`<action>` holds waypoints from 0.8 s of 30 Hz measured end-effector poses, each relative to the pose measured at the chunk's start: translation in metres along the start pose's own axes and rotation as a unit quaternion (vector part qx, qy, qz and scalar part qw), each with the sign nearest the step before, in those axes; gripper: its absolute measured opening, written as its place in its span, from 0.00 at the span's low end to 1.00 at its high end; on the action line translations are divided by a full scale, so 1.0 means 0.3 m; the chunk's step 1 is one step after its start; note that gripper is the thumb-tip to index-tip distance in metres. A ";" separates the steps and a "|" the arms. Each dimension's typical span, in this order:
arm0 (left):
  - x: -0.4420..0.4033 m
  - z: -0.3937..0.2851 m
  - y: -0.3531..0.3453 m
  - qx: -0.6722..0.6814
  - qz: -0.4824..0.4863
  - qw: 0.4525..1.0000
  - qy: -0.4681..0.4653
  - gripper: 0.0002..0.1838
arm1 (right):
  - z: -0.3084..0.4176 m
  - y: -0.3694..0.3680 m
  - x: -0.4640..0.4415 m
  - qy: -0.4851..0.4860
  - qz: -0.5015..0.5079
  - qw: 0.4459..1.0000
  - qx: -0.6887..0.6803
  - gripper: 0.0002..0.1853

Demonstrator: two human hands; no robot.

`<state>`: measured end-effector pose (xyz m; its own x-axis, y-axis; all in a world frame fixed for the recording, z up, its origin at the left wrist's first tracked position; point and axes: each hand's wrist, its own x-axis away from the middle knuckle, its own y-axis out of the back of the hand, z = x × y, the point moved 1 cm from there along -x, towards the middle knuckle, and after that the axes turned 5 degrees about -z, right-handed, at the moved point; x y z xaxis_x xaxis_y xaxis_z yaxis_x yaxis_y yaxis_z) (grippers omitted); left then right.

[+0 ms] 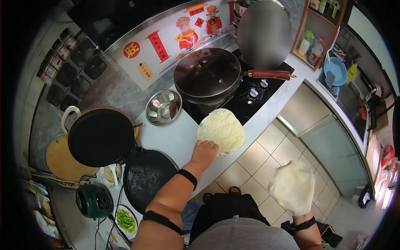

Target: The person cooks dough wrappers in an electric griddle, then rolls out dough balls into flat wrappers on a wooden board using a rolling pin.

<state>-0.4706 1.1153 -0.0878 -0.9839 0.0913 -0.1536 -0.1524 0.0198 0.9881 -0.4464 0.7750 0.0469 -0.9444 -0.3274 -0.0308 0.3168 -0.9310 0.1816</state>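
A round, pale flatbread (221, 130) lies on a plate at the counter's front edge, beside the stove. My left hand (204, 152) is at its lower left edge, with the fingers bent onto the rim; whether they grip the bread or the plate is unclear. On the right, a second sheet of pale, soft dough (292, 187) is held out above the floor by my right hand, which is hidden beneath it apart from the wrist. Left of my left arm, an open black electric griddle shows its lower plate (148, 179) and its raised round lid (101, 137).
A lidded pan (207, 75) sits on the black stove (271, 91). Near it are a steel bowl (163, 107) and a marble-look counter (160, 139). Sliced greens (126, 221), a bowl with a spoon (110, 175) and a dark green appliance (94, 201) stand at the lower left.
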 end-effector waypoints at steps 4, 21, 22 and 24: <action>0.075 0.026 0.003 -0.012 0.026 0.999 0.042 0.08 | 0.049 -0.094 -0.008 -0.001 -0.026 0.994 -0.103 0.21; 0.898 -0.116 0.305 0.814 -0.112 0.356 0.445 0.23 | 0.079 -1.033 0.058 0.011 0.571 0.809 -0.142 0.23; 0.923 -0.097 0.385 0.782 -0.133 0.347 0.500 0.20 | 0.096 -1.094 0.088 -0.145 0.564 0.776 -0.241 0.23; 1.002 -0.047 0.408 0.752 -0.159 0.377 0.517 0.19 | 0.036 -1.198 0.093 0.015 0.607 0.765 -0.213 0.24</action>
<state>-0.7862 1.1311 -0.0129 -0.5666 -0.5753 0.5899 -0.8180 0.4789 -0.3186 -0.5875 1.1021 -0.0086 0.0700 -0.9907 -0.1164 0.9654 0.0967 -0.2421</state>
